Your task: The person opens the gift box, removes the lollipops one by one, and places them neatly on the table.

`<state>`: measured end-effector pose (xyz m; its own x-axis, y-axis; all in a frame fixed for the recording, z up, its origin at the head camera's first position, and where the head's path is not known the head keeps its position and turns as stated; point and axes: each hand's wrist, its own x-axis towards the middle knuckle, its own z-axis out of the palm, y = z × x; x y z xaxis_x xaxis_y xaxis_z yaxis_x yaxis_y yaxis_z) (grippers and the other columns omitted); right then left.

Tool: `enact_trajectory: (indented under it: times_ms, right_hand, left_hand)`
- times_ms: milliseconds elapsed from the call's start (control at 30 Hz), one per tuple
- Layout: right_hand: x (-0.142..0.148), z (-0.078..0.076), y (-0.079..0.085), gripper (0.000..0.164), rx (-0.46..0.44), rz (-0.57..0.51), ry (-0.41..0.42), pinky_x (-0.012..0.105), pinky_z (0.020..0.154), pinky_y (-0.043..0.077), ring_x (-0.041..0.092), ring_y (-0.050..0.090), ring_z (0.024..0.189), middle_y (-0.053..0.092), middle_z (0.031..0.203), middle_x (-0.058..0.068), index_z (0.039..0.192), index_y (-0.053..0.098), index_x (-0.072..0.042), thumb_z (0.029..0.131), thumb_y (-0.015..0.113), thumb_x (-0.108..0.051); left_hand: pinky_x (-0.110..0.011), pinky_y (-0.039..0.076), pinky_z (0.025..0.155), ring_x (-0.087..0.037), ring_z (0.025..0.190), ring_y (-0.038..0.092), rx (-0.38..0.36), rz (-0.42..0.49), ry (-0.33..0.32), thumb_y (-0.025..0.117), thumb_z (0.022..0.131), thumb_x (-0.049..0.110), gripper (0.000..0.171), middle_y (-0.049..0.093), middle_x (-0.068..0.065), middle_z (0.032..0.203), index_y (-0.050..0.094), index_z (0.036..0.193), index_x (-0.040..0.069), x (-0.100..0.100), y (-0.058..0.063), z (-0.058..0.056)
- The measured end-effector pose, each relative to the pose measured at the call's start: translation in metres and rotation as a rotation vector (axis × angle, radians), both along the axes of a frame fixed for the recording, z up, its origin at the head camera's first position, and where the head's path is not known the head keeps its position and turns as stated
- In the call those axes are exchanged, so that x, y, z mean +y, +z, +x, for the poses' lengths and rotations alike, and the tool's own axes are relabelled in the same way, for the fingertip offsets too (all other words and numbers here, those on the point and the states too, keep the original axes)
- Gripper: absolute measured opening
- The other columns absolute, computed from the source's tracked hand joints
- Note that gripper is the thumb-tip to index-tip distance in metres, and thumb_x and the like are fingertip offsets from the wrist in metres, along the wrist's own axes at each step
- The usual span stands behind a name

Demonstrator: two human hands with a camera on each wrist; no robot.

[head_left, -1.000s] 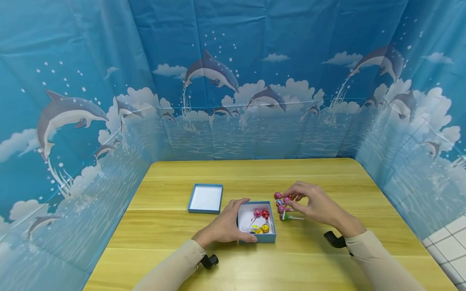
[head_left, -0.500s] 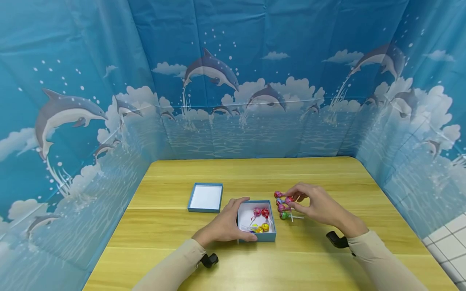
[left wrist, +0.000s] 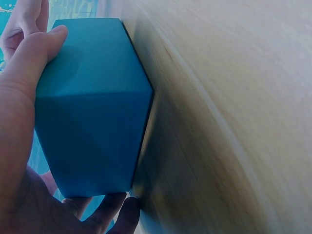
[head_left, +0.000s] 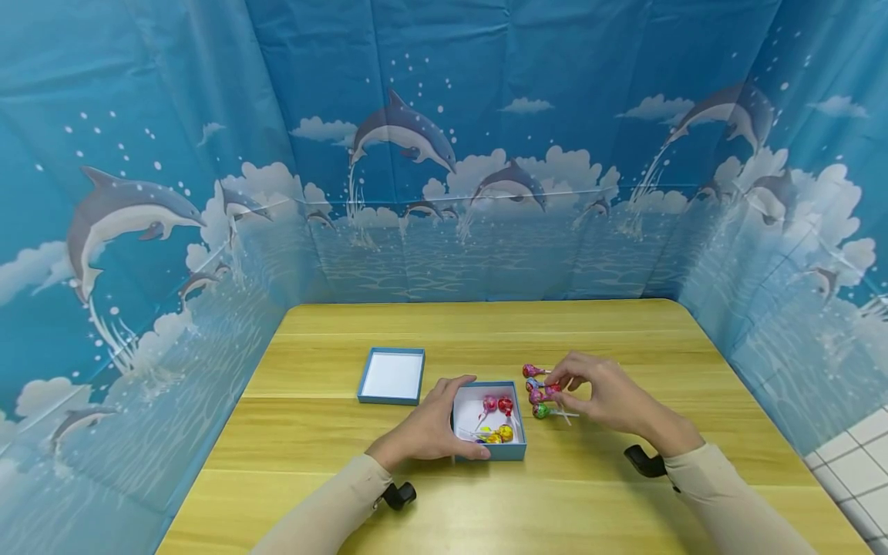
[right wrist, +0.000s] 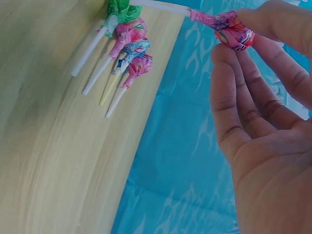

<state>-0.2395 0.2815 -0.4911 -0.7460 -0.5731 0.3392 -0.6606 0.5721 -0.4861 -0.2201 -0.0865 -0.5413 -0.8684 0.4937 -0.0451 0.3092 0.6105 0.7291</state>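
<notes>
My left hand [head_left: 433, 428] grips the blue square box [head_left: 509, 452], thumb on its near wall and fingers round the far side. In the box lie a pink lollipop [head_left: 490, 405], a red lollipop [head_left: 506, 407] and some yellow lollipops [head_left: 506, 434]. Right of the box, my right hand [head_left: 610, 393] pinches a pink-red lollipop [right wrist: 236, 36] by its wrapped head between thumb and fingers, its white stick pointing away from the palm. Below it, a green lollipop [head_left: 540, 412], a pink one [right wrist: 130, 31], a blue one [right wrist: 136, 48] and another pink one [right wrist: 140, 65] lie in a row.
A blue lid [head_left: 392, 376] with a white inside lies at the back left of the wooden table [head_left: 333, 470]. A dolphin-print curtain [head_left: 444, 254] surrounds the table's back and sides. White floor tiles [head_left: 856, 455] show at the right.
My right hand has shifted slightly right and nearer with the pink-red lollipop, and its stick has swung to the right over the green one. The left hand and box stay put.
</notes>
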Motion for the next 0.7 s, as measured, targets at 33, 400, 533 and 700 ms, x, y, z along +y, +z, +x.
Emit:
enact_trajectory:
  times_ms: [33, 400, 533, 700]
  right_hand:
    - [0.0, 0.0, -0.001, 0.024, -0.003, 0.0, 0.003, 0.039, 0.085, 0.07, 0.002, 0.075, 0.098, 0.08, 0.118, -0.009, 0.123, 0.084, -0.018, 0.102, 0.09, -0.006]
    - [-0.001, 0.0, -0.011, 0.027, 0.002, 0.009, 0.023, 0.039, 0.085, 0.07, 0.0, 0.074, 0.097, 0.081, 0.114, -0.01, 0.118, 0.085, -0.02, 0.098, 0.091, -0.002]
    - [-0.001, 0.0, -0.013, 0.029, -0.009, 0.006, 0.039, 0.034, 0.085, 0.069, 0.003, 0.075, 0.098, 0.082, 0.115, -0.008, 0.119, 0.085, -0.017, 0.098, 0.09, 0.001]
    - [-0.004, 0.001, -0.016, 0.029, -0.005, 0.011, 0.075, 0.03, 0.084, 0.069, 0.006, 0.076, 0.097, 0.083, 0.115, -0.004, 0.12, 0.085, -0.013, 0.096, 0.09, 0.003]
  left_hand:
    - [-0.059, 0.055, 0.124, -0.027, 0.146, 0.057, 0.0, 0.0, 0.0, 0.102, 0.083, 0.064, 0.129, 0.048, -0.009, 0.176, 0.03, 0.185, 0.029, 0.0, 0.0, 0.0]
    - [-0.059, 0.056, 0.123, -0.027, 0.145, 0.057, 0.008, -0.001, -0.002, 0.101, 0.083, 0.065, 0.13, 0.048, -0.009, 0.176, 0.03, 0.185, 0.027, 0.0, -0.002, -0.001]
    - [-0.059, 0.056, 0.123, -0.027, 0.144, 0.057, 0.009, -0.001, -0.001, 0.101, 0.083, 0.065, 0.13, 0.049, -0.009, 0.175, 0.03, 0.185, 0.027, -0.001, -0.003, -0.001]
    - [-0.06, 0.056, 0.123, -0.027, 0.144, 0.057, 0.009, 0.001, -0.005, 0.101, 0.083, 0.065, 0.13, 0.049, -0.01, 0.175, 0.03, 0.185, 0.027, -0.001, -0.003, -0.002]
